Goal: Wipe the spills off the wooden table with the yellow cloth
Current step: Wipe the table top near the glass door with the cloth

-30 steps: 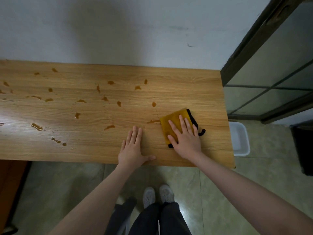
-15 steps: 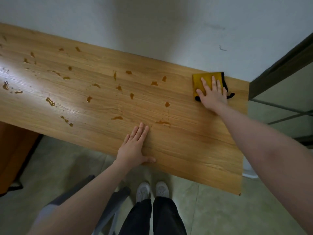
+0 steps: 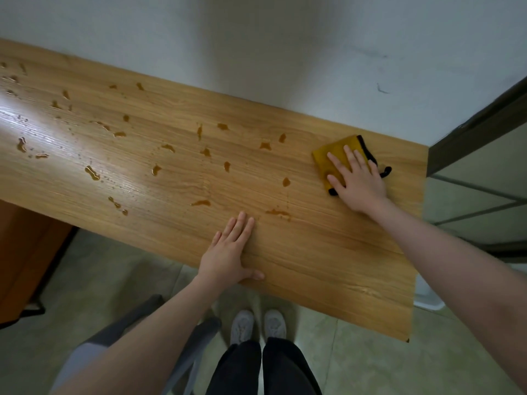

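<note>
A folded yellow cloth (image 3: 330,153) with a black edge lies on the wooden table (image 3: 328,260) near its far right end. My right hand (image 3: 358,182) presses flat on the cloth with straight, spread fingers, covering its near half. My left hand (image 3: 228,253) rests flat on the bare wood at the table's front edge, thumb out to the right. Several brown spills (image 3: 201,203) dot the table from the middle out to the far left; the nearest one (image 3: 278,212) lies just beyond my left fingertips.
A white wall runs behind the table. A dark-framed glass door (image 3: 482,166) stands at the right, with a white tub (image 3: 427,297) on the floor below the table's right end. A grey chair (image 3: 148,312) and my shoes (image 3: 258,326) are beneath me. Brown furniture (image 3: 25,252) sits low left.
My right hand has slid the cloth from the table's back edge toward me. A second ago it was near the front edge. My left hand stays in place.
</note>
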